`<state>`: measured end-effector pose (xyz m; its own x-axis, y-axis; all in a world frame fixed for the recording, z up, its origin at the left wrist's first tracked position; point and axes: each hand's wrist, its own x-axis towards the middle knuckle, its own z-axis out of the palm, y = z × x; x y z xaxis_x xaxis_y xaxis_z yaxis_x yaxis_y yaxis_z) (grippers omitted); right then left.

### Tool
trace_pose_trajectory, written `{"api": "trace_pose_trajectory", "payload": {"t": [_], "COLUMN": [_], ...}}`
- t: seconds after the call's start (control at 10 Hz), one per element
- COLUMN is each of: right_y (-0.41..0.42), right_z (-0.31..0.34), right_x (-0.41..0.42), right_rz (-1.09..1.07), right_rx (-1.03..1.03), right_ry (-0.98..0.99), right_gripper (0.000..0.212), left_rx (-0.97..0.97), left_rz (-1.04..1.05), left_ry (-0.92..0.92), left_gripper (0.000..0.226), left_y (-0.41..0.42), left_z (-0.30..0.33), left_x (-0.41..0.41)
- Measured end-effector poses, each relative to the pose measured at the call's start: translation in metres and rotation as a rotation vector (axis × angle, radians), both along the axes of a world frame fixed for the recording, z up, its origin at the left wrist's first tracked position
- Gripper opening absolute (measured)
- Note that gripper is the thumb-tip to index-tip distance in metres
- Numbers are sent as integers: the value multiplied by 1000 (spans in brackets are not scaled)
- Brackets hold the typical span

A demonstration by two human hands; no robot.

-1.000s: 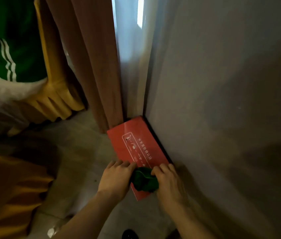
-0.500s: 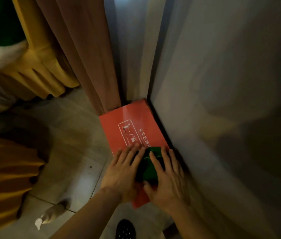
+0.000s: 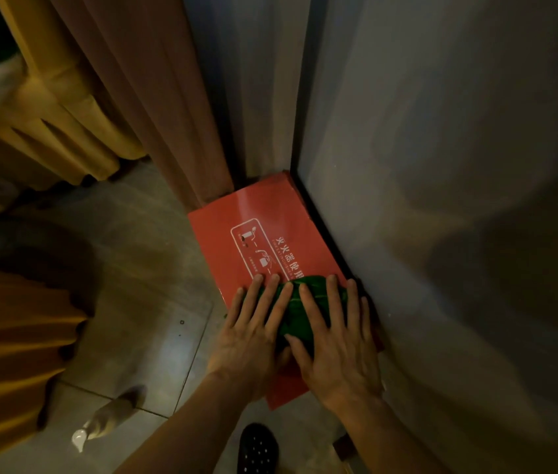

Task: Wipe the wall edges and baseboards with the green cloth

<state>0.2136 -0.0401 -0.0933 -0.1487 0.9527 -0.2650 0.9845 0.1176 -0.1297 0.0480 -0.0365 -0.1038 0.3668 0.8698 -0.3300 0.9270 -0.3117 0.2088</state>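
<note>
Both hands: flat, fingers spread, pressing down on the cloth, not gripping it.
Left hand (image 3: pixel 248 340): palm down on the near-left part of the cloth, fingertips reaching onto the red box top.
Right hand (image 3: pixel 337 347): palm down on the right part of the cloth, outer fingers just beside the wall base.
Green cloth (image 3: pixel 300 311): bunched, pinned betw. the two hands, on top of the red box (image 3: pixel 257 217), near its wall-side edge.
Red box: flat on the floor (image 3: pixel 141 268), long side running along the dark baseboard (image 3: pixel 325 230), far end tucked into the corner by the curtain (image 3: pixel 154 97).
Wall (image 3: pixel 441 165): grey, to the right; dim light, so dirt can't be judged.
Step in hand: prob. wiping the box top next to the wall edge; cloth isn't on the baseboard itself as far as I can tell.
Next move needs: shift cloth right, off the box and into the seam where wall meets floor; firm push along the strip twd. the corner.
Watch: box blocks the lower baseboard; may need sliding aside first.
Also on floor: spray bottle (image 3: pixel 106 419) lying near-left, dark slipper (image 3: pixel 257 448) at bottom.
</note>
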Motion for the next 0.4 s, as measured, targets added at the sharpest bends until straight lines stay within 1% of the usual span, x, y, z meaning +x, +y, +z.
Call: {"api": "trace_pose_trajectory", "payload": {"t": [0.2,0.3,0.4], "right_y": [-3,-7,-15], "right_z": [11,29,58], "right_x": [-1,-6,-10], "right_rz": [25,36,15], "right_rx": [-31,-22,4], "right_ry": [-43,-50,-33], "right_gripper": [74,74,76], "left_rx": [-33,-52,-57], "left_rz": [-9,24,74], "left_ry": [23,23,-22], "left_gripper": [86,91,92], "left_y": [2,3,-5], "left_z": [3,18,49], "left_x": [-4,-10,-17]}}
